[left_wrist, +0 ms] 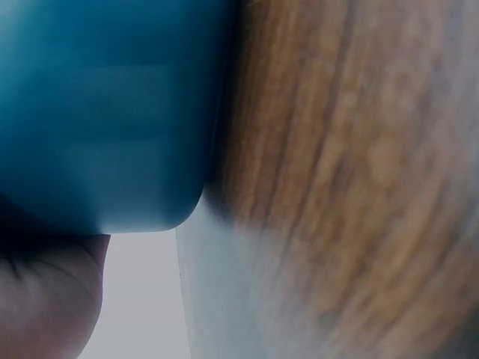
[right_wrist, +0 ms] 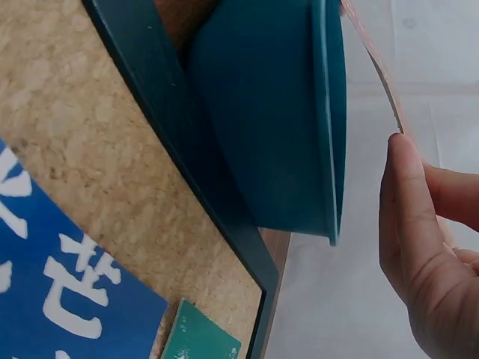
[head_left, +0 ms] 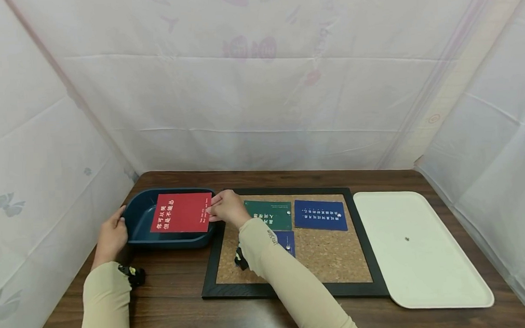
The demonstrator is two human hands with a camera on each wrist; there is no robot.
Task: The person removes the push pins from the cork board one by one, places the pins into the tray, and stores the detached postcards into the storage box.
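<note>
A dark teal bin (head_left: pixel 136 221) stands on the wooden table to the left of a cork board (head_left: pixel 331 258). My left hand (head_left: pixel 117 227) grips the bin's left rim; in the left wrist view the bin's wall (left_wrist: pixel 105 112) fills the top left, with the heel of my hand (left_wrist: pixel 45 299) pressed below it. My right hand (head_left: pixel 213 210) pinches the right edge of a red card (head_left: pixel 181 212) with white lettering, holding it flat over the bin. From the right wrist camera I see my fingers (right_wrist: pixel 419 254) beside the bin's rim (right_wrist: pixel 329 112) and the card's thin edge (right_wrist: pixel 378 67).
The black-framed cork board carries a green card (head_left: pixel 268 214), a blue card (head_left: pixel 320 215) and a second blue card (head_left: pixel 287 240) partly hidden by my right forearm. A white tray (head_left: pixel 440 283) lies at the right, with a small pin (head_left: pixel 407 238) on it. White sheeting encloses the table.
</note>
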